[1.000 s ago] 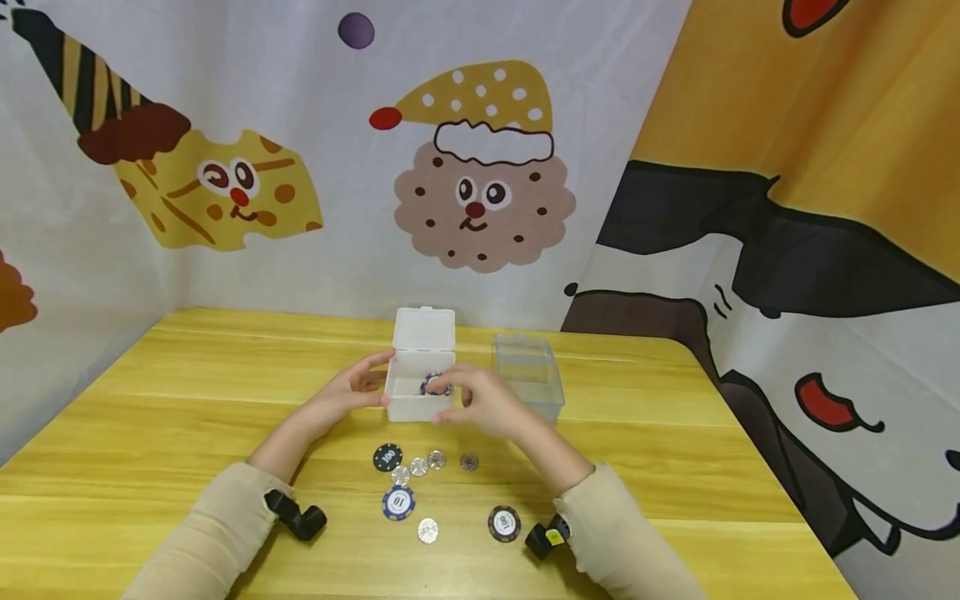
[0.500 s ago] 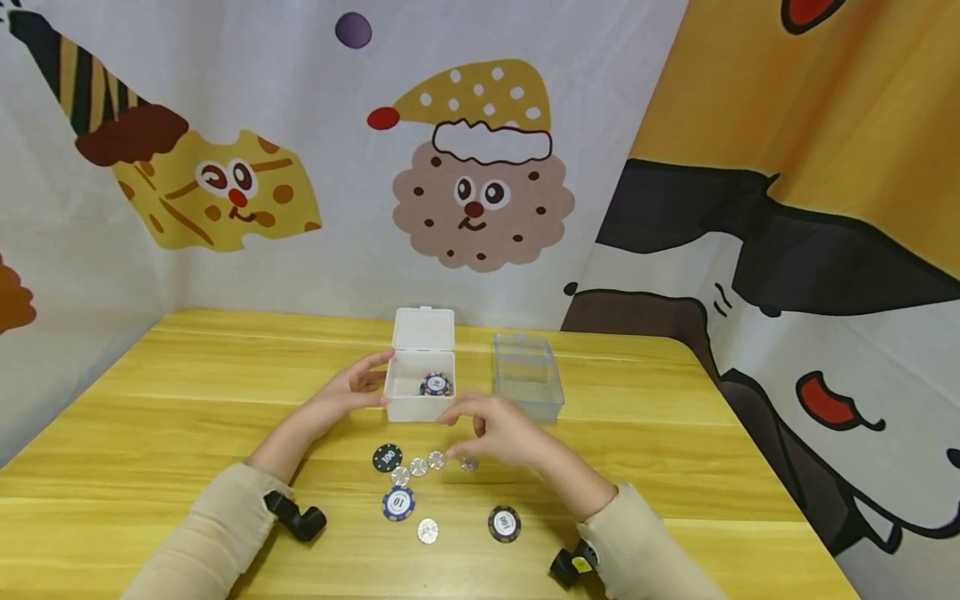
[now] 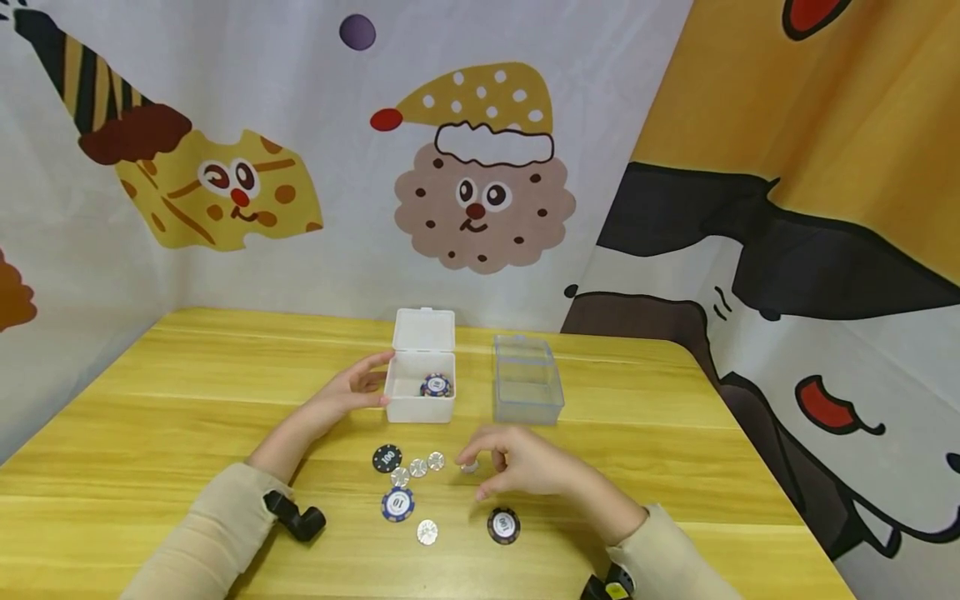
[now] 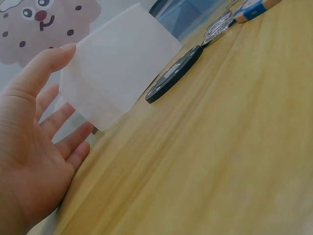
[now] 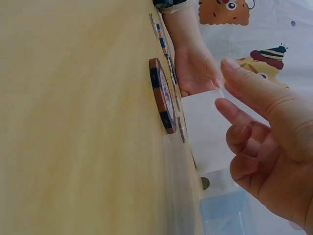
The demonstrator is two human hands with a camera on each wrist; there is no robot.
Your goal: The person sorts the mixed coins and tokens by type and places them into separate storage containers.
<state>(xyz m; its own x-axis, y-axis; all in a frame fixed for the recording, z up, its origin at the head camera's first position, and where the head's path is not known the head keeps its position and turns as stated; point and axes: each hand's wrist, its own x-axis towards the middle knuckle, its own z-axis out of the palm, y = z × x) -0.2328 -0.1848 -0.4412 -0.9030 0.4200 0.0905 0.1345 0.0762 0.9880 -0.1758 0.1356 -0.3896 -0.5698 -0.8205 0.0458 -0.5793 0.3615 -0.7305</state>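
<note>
My left hand (image 3: 345, 398) touches the left side of an open white plastic box (image 3: 420, 408), thumb at its front corner, fingers spread loosely alongside. Inside the box, to the right, lie blue poker chips (image 3: 436, 384). My right hand (image 3: 525, 462) hovers low over the table, its fingers bent and holding nothing. A silver coin (image 3: 470, 467), partly covered by the right index finger, lies beneath it. Just below that hand is a black-and-brown poker chip (image 3: 503, 526). In the left wrist view a black chip (image 4: 176, 73) lies in front of the white box.
A clear plastic box (image 3: 528, 404) stands right of the white one. Several silver coins lie in front, among them one coin (image 3: 436, 461) near the right fingertips and a lone coin (image 3: 427, 532) nearer me. A blue 10 chip (image 3: 397, 504) sits beside them. A printed curtain (image 3: 337, 275) hangs behind.
My right hand has left the chips in the white box and moved toward me and right, down to the silver coin. The left hand stays at the box.
</note>
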